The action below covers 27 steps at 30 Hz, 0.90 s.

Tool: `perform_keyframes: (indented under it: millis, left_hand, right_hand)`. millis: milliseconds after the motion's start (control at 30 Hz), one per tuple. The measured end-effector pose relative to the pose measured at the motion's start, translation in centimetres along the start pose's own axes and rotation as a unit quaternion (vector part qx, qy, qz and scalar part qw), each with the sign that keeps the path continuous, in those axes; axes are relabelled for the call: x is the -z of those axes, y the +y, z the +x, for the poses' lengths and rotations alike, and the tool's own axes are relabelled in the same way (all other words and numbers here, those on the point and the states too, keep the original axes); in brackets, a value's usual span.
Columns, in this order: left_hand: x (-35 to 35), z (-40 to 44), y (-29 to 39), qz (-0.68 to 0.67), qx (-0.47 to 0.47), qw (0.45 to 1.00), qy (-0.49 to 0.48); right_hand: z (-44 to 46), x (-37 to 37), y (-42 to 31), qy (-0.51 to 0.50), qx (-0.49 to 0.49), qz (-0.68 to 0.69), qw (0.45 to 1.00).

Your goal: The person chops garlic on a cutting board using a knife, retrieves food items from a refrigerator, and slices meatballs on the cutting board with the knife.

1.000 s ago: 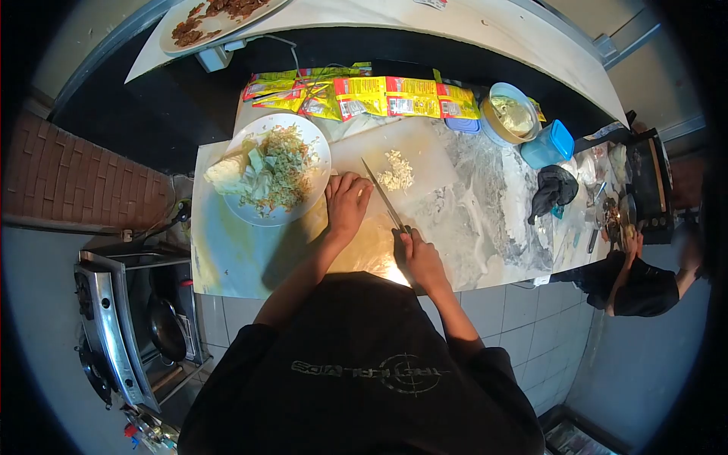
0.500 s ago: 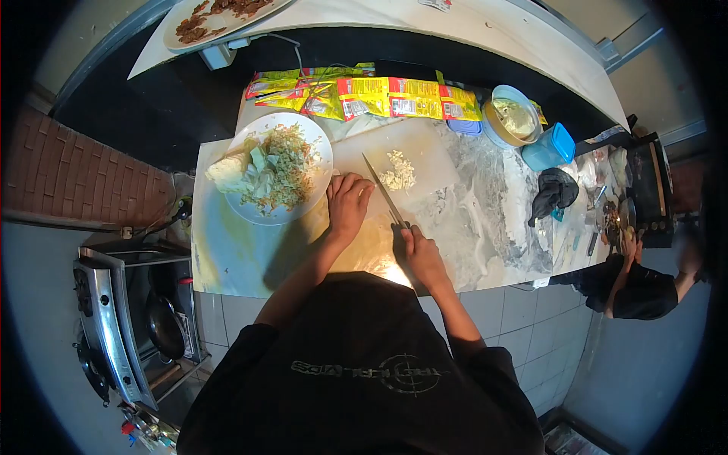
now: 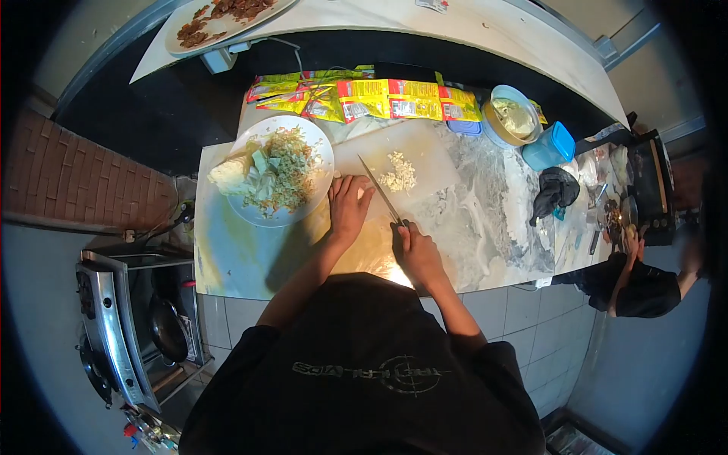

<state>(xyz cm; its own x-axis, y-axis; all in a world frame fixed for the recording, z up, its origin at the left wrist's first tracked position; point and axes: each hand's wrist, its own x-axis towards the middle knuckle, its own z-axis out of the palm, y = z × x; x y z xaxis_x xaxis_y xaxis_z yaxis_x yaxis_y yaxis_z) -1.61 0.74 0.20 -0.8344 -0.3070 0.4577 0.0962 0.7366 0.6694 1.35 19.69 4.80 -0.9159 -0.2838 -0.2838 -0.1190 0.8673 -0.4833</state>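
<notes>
My right hand [image 3: 420,255] is closed round the handle of a kitchen knife [image 3: 381,189], its blade slanting up and left over the white cutting board [image 3: 432,155]. On the board's left side rests my left hand [image 3: 349,206], fingers bent and drawn together beside the blade. A small pale piece, apparently garlic [image 3: 361,194], shows between its thumb and fingers; most of it is hidden. Right of the blade lies a small heap of chopped garlic [image 3: 399,173]. A white plate [image 3: 324,144] left of the board carries shredded vegetables [image 3: 292,171] and a chunk of cabbage [image 3: 230,176].
Yellow-red sachets [image 3: 409,98] line the back of the marble counter [image 3: 485,227]. At right stand a bowl [image 3: 509,136], a blue container [image 3: 547,148] and a black plastic bag [image 3: 555,193]. Another person [image 3: 644,288] works at far right. A stove [image 3: 114,326] stands lower left.
The knife's tip has swung slightly left, closer to my left hand. My left hand stays in nearly the same place, and the chopped heap looks unchanged.
</notes>
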Motion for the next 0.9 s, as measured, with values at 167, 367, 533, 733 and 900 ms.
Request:
perform_keyframes:
  millis: [167, 367, 533, 733, 900]
  left_hand:
    - [-0.1, -0.2, 0.0, 0.012, 0.002, 1.000, -0.006]
    - [-0.1, -0.3, -0.1, 0.012, 0.004, 1.000, -0.009]
    - [-0.2, -0.3, -0.1, 0.007, 0.007, 1.000, -0.009]
    - [-0.1, -0.3, 0.0, 0.008, 0.003, 1.000, -0.013]
    - [-0.3, -0.3, -0.3, 0.014, -0.005, 1.000, 0.000]
  right_hand:
    - [-0.6, 0.2, 0.4, 0.023, 0.009, 0.003, 1.000]
    - [-1.1, 0.6, 0.1, 0.018, 0.018, 0.041, 0.999]
    - [-0.9, -0.1, 0.3, -0.002, 0.009, 0.029, 1.000]
    - [-0.1, 0.1, -0.1, 0.002, 0.009, -0.014, 1.000]
    - [0.0, 0.0, 0.1, 0.032, 0.010, 0.011, 0.999]
